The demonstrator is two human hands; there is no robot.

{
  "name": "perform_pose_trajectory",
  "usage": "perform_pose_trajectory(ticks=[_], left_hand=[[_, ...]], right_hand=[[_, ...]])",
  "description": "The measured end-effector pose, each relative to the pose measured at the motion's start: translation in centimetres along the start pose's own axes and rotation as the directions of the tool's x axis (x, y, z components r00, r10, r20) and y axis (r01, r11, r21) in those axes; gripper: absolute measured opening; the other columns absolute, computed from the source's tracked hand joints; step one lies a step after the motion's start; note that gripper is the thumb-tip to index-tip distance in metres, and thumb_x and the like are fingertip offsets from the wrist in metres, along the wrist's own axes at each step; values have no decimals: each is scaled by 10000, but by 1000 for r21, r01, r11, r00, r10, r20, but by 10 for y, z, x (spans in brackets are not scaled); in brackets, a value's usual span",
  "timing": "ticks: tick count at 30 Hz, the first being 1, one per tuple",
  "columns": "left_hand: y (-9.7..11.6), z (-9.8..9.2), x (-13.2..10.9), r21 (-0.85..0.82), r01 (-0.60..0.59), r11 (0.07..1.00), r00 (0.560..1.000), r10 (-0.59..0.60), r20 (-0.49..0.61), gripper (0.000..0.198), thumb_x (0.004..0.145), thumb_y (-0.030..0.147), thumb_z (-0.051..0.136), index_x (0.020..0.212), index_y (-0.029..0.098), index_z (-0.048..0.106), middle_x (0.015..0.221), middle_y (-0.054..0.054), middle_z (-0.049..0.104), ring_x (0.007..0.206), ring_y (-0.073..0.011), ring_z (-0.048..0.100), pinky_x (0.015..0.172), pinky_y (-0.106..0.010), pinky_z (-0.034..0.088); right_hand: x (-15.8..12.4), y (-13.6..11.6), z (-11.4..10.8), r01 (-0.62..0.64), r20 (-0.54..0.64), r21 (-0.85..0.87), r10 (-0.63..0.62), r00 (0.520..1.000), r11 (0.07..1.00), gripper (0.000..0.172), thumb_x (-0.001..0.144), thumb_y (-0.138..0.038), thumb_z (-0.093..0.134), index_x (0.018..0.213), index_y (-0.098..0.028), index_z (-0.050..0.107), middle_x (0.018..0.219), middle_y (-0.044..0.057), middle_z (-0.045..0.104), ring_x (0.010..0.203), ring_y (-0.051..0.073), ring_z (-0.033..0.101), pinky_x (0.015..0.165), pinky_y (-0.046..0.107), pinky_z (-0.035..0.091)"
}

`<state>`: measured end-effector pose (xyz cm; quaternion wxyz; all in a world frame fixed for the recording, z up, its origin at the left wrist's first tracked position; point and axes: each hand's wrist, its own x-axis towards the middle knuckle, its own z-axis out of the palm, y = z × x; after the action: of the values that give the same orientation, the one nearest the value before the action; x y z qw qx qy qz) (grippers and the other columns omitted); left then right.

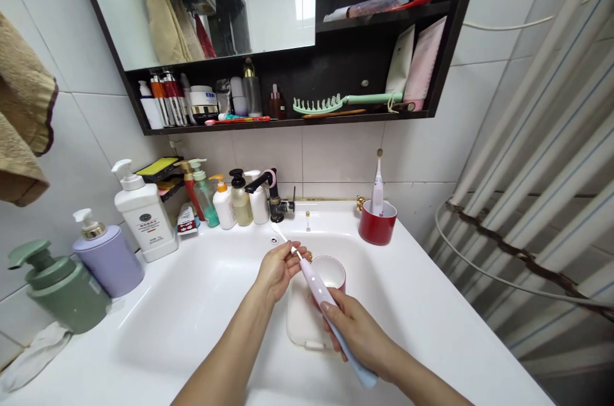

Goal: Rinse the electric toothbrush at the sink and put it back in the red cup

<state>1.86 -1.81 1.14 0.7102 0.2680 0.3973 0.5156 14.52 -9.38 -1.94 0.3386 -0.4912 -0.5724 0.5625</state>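
My right hand is wrapped round the handle of an electric toothbrush, which fades from pink to pale blue and slants up to the left. At its upper end, my left hand pinches a slim white brush head by its base. A thin shaft shows between handle and head; whether the two are joined I cannot tell. Beneath my hands, a red cup with a white inside and a whitish flat box are in the white sink, both partly hidden by my hands and the toothbrush.
A black faucet rises behind the sink. On the right rim, another red cup holds an upright electric toothbrush. Several pump bottles line the left and back rim. A dark shelf cabinet hangs above; pipes run along the right.
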Motion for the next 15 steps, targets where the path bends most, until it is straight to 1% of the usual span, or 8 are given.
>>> perform_pose_trajectory(ticks=[2, 4, 10, 15], left_hand=[[0, -2, 1, 23, -34, 999, 999, 35, -28, 120, 680, 221, 467, 649, 106, 486, 571, -49, 568, 565, -128, 570, 568, -228, 445], [0, -3, 3, 30, -43, 999, 998, 45, -50, 130, 657, 236, 499, 626, 113, 473, 535, -30, 553, 543, -120, 566, 543, -209, 440], [-6, -3, 6, -1, -28, 1000, 995, 28, -94, 169, 609, 255, 552, 613, 128, 441, 482, 1, 519, 484, -106, 548, 466, -183, 420], [-8, -1, 5, 9, -5, 1000, 995, 6, -98, 194, 594, 271, 566, 609, 130, 433, 472, 6, 512, 464, -96, 539, 439, -172, 407]], right_hand=[[0, 1, 0, 7, 9, -10, -7, 1000, 1000, 253, 724, -384, 316, 835, -170, 394, 599, -34, 412, 378, 35, 386, 310, 150, 311], [0, 2, 1, 10, 10, -21, -10, 1000, 1000, 253, 724, -377, 320, 858, -174, 392, 600, -34, 414, 379, 36, 389, 309, 150, 309], [-1, 1, 1, 6, 36, -8, -5, 999, 1000, 225, 731, -357, 315, 832, -172, 394, 610, -32, 421, 394, 38, 402, 329, 157, 322], [-2, -2, 3, -6, 49, 12, 5, 999, 1000, 261, 727, -361, 323, 901, -175, 379, 606, -32, 423, 383, 40, 400, 317, 158, 314]])
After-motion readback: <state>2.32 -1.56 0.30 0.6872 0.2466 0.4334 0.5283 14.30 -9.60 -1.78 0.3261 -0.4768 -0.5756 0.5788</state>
